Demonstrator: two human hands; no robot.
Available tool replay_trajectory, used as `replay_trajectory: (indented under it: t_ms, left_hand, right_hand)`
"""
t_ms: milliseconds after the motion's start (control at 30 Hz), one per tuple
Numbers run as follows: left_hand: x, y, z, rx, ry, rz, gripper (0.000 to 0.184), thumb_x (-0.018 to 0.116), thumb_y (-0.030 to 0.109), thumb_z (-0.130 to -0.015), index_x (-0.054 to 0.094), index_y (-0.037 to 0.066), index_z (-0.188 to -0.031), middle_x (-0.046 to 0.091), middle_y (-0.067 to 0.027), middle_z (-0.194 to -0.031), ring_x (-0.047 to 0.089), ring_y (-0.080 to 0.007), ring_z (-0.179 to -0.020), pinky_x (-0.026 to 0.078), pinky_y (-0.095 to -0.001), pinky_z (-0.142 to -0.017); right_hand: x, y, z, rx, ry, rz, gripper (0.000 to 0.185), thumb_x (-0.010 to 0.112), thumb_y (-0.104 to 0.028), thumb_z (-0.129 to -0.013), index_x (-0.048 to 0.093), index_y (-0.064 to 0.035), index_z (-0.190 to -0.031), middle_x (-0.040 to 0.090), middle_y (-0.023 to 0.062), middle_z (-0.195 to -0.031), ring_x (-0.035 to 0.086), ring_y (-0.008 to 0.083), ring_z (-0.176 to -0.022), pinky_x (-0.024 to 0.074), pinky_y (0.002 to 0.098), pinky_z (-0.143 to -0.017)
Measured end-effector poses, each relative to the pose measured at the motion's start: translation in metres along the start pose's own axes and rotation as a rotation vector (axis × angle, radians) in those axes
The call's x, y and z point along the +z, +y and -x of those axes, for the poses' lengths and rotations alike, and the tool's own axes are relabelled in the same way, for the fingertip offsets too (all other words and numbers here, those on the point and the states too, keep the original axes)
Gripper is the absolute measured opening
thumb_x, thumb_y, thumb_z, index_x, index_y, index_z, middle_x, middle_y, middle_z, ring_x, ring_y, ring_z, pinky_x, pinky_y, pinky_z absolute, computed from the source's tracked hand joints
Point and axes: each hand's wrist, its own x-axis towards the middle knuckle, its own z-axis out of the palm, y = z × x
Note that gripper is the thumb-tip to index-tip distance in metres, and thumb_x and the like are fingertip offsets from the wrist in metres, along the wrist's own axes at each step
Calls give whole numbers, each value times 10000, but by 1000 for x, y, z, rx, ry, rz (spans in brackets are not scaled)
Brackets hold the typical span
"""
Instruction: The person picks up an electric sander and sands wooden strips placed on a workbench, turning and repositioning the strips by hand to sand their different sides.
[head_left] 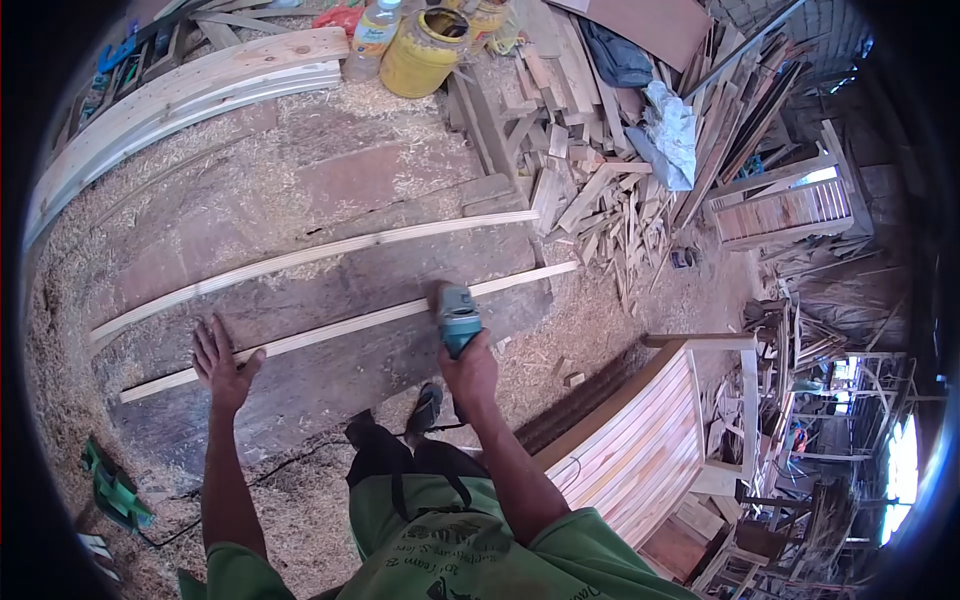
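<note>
My right hand [469,372] is wrapped round the body of a teal and grey angle grinder [459,320]. The grinder's head rests over a long, narrow wooden strip [370,320], and a brownish blur shows at its left side. My left hand [225,366] lies with spread fingers at the left part of the same strip, on the dark board beneath, holding nothing. A second wooden strip [330,249] runs roughly parallel, farther from me. Both strips lie on a worn, dark work board [300,395] dusted with shavings.
Long pale planks [200,85] are stacked at the far left. Behind stand a yellow container [423,55] and a plastic bottle [375,30]. Scrap wood [600,200] is heaped at the right, near a slatted wooden frame [640,435]. A green tool [115,485] lies at lower left.
</note>
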Motion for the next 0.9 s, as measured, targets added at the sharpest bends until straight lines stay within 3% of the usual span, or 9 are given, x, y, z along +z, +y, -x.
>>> replay_trajectory:
  t_ms: [133, 300, 400, 500, 567, 667, 900]
  left_hand:
    - [0, -2, -1, 2, -14, -23, 1179, 697, 722, -826, 82, 189, -1679, 22, -232, -1725, 29, -473, -1573, 51, -646, -1225]
    - [4, -6, -1, 10, 4, -46, 1161, 702, 710, -831, 96, 198, -1680, 40, -230, -1725, 42, -450, -1579, 62, -615, -1238]
    - [2, -5, -1, 24, 23, -37, 1151, 717, 688, -833, 107, 203, -1680, 64, -235, -1722, 55, -452, -1577, 68, -613, -1238]
    - [1, -5, -2, 23, 23, -27, 1140, 734, 661, -833, 117, 211, -1680, 83, -238, -1719, 66, -449, -1577, 77, -610, -1237]
    - [5, -12, -3, 40, 33, -25, 1133, 739, 645, -837, 117, 214, -1680, 84, -240, -1719, 65, -445, -1579, 82, -607, -1237]
    - [9, -17, -5, 46, 29, -29, 1118, 745, 621, -845, 117, 227, -1681, 86, -227, -1723, 65, -434, -1583, 90, -600, -1236]
    - [12, -24, -8, 53, 44, -73, 1093, 726, 626, -857, 123, 238, -1682, 101, -208, -1726, 86, -423, -1583, 92, -601, -1238]
  right_hand:
    - [-18, 47, -34, -2, 102, -32, 539, 762, -322, -847, 456, 38, -1106, 683, 335, -858, 673, 531, -775, 537, 592, -686]
    - [-38, 76, -65, 77, 82, -55, 577, 771, -358, -848, 466, 43, -1131, 687, 338, -874, 678, 526, -828, 536, 581, -735]
    - [-27, 62, -49, -20, 55, -112, 564, 759, -359, -858, 461, 35, -1131, 690, 321, -857, 682, 516, -818, 537, 577, -723]
    - [-5, 18, -10, -110, -42, -105, 575, 750, -370, -875, 425, 11, -1157, 674, 288, -883, 687, 492, -752, 545, 575, -609]
    - [6, -9, 13, -148, -204, -129, 578, 752, -357, -877, 412, 12, -1165, 670, 282, -948, 693, 492, -780, 573, 560, -648]
    - [26, -20, 30, -277, -248, -118, 581, 749, -345, -882, 401, 8, -1184, 651, 289, -1034, 698, 488, -829, 590, 554, -697]
    - [-29, 23, -4, -145, -277, -24, 612, 753, -333, -875, 381, -8, -1238, 648, 300, -1082, 697, 506, -878, 580, 587, -749]
